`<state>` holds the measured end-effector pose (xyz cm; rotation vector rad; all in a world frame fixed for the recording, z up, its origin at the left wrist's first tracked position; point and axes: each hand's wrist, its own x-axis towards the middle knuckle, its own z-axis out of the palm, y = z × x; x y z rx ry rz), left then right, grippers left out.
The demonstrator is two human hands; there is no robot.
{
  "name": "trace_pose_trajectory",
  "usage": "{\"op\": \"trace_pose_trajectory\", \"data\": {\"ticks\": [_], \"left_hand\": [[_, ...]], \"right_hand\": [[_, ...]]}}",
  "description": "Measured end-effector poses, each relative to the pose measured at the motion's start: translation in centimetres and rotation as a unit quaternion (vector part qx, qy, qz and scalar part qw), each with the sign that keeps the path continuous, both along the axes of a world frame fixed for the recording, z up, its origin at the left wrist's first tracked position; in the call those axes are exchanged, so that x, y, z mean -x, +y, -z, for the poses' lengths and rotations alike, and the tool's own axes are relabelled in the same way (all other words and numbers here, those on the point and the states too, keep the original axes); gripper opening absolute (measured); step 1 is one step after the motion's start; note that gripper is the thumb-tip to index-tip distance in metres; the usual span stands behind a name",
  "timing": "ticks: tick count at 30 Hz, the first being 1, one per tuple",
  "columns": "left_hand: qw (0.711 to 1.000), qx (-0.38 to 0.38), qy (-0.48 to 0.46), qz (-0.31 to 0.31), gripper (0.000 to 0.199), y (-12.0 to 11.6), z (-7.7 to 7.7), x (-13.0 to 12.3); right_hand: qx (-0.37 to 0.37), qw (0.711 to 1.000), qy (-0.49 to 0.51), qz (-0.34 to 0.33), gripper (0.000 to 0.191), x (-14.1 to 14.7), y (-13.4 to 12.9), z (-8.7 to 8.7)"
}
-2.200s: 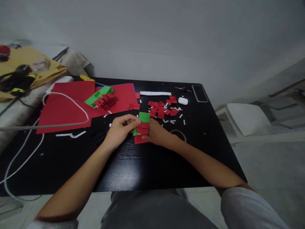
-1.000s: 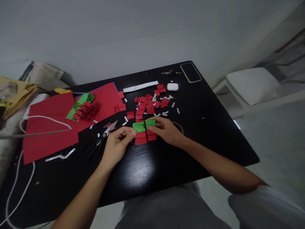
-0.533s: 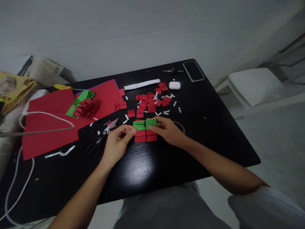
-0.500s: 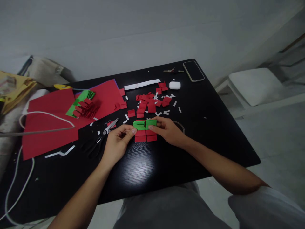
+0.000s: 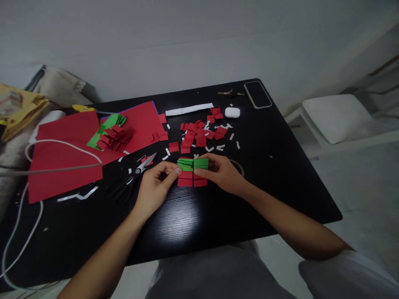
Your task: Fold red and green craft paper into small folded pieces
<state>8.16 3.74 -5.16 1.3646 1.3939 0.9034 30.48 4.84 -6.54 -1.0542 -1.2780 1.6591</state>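
Between thumb and fingers, my left hand [image 5: 158,185] pinches a folded green paper piece [image 5: 185,164]. My right hand [image 5: 222,172] grips another folded green paper piece [image 5: 201,163] beside it, a narrow gap apart. Both green pieces lie over folded red paper pieces [image 5: 185,178], which show below them toward me. Just left of my left hand are black-handled scissors [image 5: 134,175], blades partly spread. Small red paper pieces [image 5: 199,135] and white paper scraps lie scattered beyond my hands.
Large red sheets [image 5: 67,149] with a green and red folded stack [image 5: 115,137] cover the left side. A white strip [image 5: 189,109], earbud case [image 5: 232,112], keys [image 5: 231,93] and phone [image 5: 257,94] lie at the back. A white cable [image 5: 62,142] crosses the left. A white chair [image 5: 338,118] stands right.
The view has shifted slightly, so most of the table appears a little further right. Both hands keep their hold on the green pieces, and the gap between the pieces looks slightly wider.
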Motion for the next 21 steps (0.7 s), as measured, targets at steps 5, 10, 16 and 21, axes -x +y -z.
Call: {"op": "trace_pose_trajectory", "data": {"ticks": [5,10,16,21], "left_hand": [[1.000,-0.004,0.004,0.004,0.023,-0.20,0.07,0.02],[1.000,0.002,0.000,0.007,0.027,-0.16,0.15,0.02],[1.000,0.007,-0.007,0.007,0.029,-0.11,0.06,0.08],[1.000,0.006,0.000,0.010,0.024,-0.04,0.07,0.15]], "right_hand": [[0.009,1.000,-0.003,0.015,0.031,0.15,-0.13,0.04],[0.019,1.000,-0.001,0.014,0.027,0.06,-0.12,-0.08],[0.032,0.999,-0.004,0.006,0.025,-0.10,-0.04,-0.36],[0.045,0.999,0.017,0.003,0.028,-0.02,-0.01,-0.34]]}}
